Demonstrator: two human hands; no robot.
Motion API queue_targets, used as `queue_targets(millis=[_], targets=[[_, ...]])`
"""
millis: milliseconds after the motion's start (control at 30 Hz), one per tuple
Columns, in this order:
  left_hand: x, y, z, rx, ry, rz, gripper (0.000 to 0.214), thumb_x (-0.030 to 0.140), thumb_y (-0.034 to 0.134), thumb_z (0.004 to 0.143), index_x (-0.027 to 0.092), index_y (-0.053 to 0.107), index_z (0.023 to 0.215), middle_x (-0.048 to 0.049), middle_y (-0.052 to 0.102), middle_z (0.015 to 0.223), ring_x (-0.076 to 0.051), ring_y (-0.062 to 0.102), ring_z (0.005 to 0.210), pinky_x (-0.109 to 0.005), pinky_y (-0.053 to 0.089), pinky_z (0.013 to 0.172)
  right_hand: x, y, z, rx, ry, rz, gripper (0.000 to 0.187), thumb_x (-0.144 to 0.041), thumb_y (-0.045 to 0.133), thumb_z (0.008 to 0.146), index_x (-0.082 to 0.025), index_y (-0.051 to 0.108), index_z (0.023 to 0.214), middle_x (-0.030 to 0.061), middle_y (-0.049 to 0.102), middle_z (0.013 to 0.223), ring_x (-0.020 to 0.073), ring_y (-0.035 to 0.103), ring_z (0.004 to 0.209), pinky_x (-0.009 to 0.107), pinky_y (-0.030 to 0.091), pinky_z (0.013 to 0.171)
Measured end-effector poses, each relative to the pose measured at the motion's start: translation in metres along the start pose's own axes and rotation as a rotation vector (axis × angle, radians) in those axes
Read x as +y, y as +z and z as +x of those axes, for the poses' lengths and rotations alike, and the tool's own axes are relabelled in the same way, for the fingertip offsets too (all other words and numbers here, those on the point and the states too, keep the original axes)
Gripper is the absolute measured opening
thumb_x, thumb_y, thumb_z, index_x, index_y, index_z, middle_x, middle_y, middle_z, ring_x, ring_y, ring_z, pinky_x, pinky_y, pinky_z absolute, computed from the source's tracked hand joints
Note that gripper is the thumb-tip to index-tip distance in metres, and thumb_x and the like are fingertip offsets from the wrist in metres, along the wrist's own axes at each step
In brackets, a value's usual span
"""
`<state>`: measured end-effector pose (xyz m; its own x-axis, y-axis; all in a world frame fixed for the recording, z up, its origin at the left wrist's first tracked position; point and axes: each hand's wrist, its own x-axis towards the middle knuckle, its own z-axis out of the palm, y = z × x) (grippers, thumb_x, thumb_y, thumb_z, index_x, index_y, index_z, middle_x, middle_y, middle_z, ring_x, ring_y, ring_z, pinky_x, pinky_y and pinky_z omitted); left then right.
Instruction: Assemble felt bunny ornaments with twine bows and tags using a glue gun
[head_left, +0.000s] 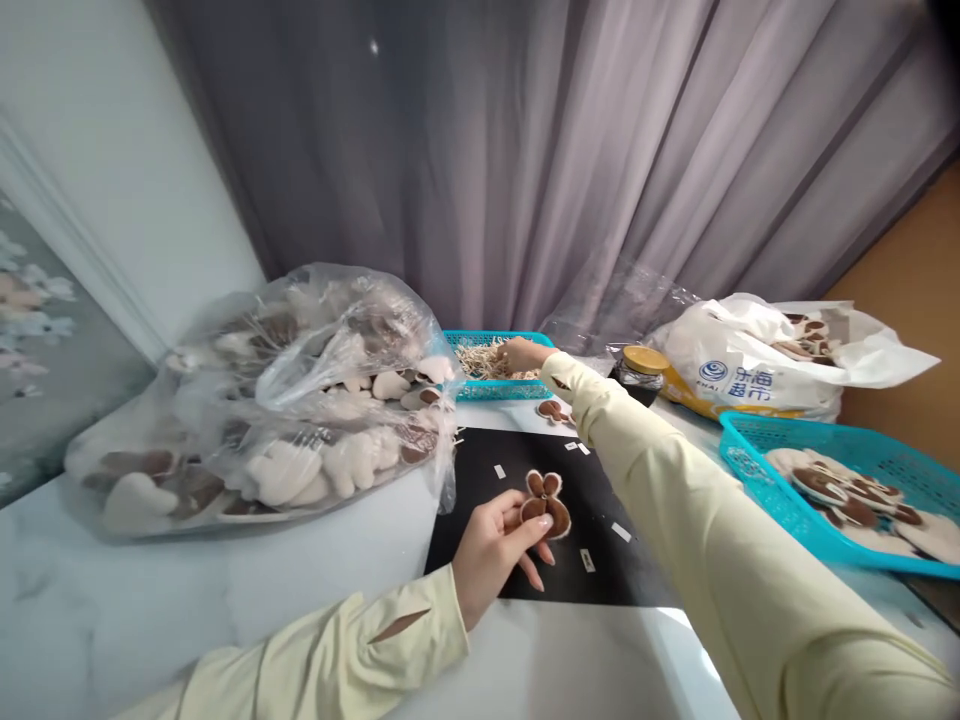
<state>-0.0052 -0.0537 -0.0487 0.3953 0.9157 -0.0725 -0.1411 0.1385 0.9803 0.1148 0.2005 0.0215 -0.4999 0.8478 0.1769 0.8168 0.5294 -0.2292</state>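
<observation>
My left hand [495, 545] pinches a small brown and cream rabbit-shaped plush piece [546, 503] over a black mat [600, 560] on the white table. My right hand [520, 353] reaches far back into a small teal basket [499, 390] filled with pale string-like pieces; its fingers are closed down among them, and what they grip is hidden. Another brown plush piece [553, 410] lies just in front of that basket. Small white slips [621, 532] are scattered on the mat.
A large clear plastic bag [285, 400] of cream and brown plush shapes fills the left. A bigger teal basket [840, 490] with finished pieces sits right. A yellow-lidded dark jar [640, 372] and a white printed bag [757, 370] stand behind. Grey curtains hang at the back.
</observation>
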Motion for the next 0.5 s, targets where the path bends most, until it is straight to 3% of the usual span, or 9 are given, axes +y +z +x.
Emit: queue_targets(millis=[133,233,367,433,500], targets=[[-0.002,0.001,-0.003,-0.017,-0.001,-0.005,0.024,0.030,0.060,0.076,0.009,0.057,0.087,-0.0040,0.058,0.073,-0.011,0.056,0.057,-0.016,0.046,0.037,0.000,-0.002,0.006,-0.054,-0.018,-0.010,0.028,-0.030,0.054,0.088,-0.016,0.054,0.113,0.0077,0.057,0.114,0.0198,0.059,0.095,0.039,0.051,0.079],[-0.004,0.003,-0.007,-0.056,0.002,0.017,0.025,0.030,0.060,0.076,0.009,0.057,0.090,-0.0055,0.061,0.076,-0.011,0.056,0.055,-0.016,0.044,0.036,-0.001,-0.028,0.000,-0.009,-0.025,0.003,0.026,-0.029,0.054,0.088,-0.014,0.056,0.110,0.0070,0.059,0.108,0.0183,0.060,0.091,0.037,0.052,0.076],[-0.007,0.006,-0.013,-0.119,0.009,0.074,0.025,0.029,0.059,0.077,0.010,0.059,0.094,-0.0079,0.064,0.080,-0.011,0.057,0.057,-0.016,0.044,0.038,-0.015,-0.063,-0.025,0.028,-0.077,0.078,0.022,-0.022,0.056,0.084,-0.010,0.062,0.102,0.0057,0.067,0.083,0.0140,0.064,0.070,0.026,0.053,0.065],[-0.009,0.006,-0.015,-0.142,0.025,0.113,0.025,0.029,0.059,0.078,0.011,0.060,0.094,-0.0076,0.065,0.080,-0.011,0.057,0.058,-0.017,0.044,0.039,-0.025,-0.064,-0.042,-0.021,-0.120,0.120,0.021,-0.021,0.057,0.082,-0.013,0.065,0.099,0.0032,0.069,0.075,0.0118,0.064,0.062,0.022,0.052,0.058],[-0.009,0.007,-0.017,-0.155,0.035,0.140,0.024,0.029,0.059,0.078,0.011,0.061,0.094,-0.0067,0.064,0.079,-0.011,0.057,0.057,-0.017,0.044,0.040,-0.035,-0.052,-0.059,-0.085,-0.159,0.138,0.017,-0.022,0.061,0.078,-0.016,0.068,0.092,0.0009,0.070,0.073,0.0111,0.064,0.060,0.019,0.050,0.055]])
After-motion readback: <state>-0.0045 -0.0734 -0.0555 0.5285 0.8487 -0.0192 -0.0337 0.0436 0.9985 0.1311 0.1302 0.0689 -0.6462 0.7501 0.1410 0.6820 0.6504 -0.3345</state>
